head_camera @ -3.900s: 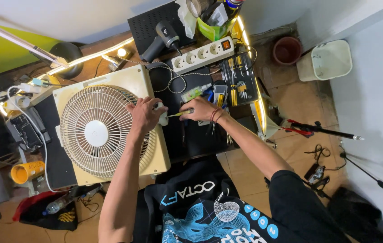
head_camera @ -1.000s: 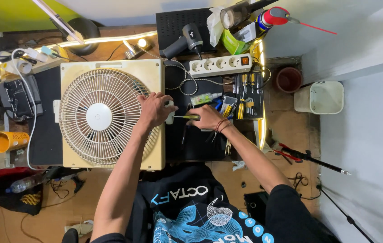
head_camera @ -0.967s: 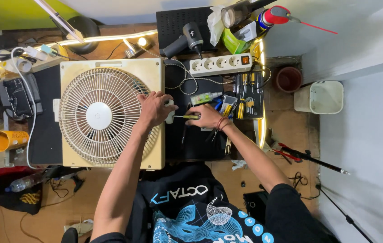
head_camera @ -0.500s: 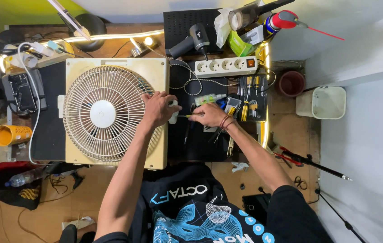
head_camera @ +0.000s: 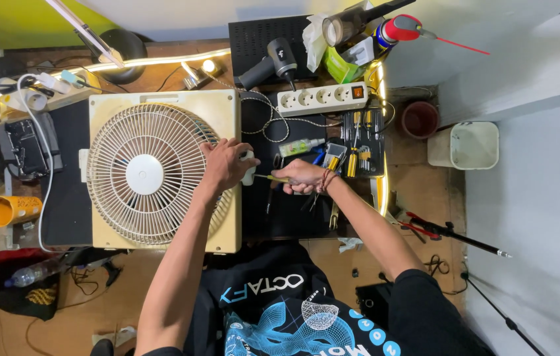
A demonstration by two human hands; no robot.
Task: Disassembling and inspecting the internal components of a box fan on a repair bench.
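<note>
Right hand [head_camera: 303, 177] — fingers closed round a screwdriver [head_camera: 268, 177]; its shaft runs level toward the left hand [head_camera: 226, 165], whose fingers clasp the white knob [head_camera: 249, 168] at the box fan [head_camera: 161, 171] edge — tip just beside it.

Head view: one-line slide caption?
Left hand steadies a cream box fan while right hand holds a screwdriver at its side.
</note>
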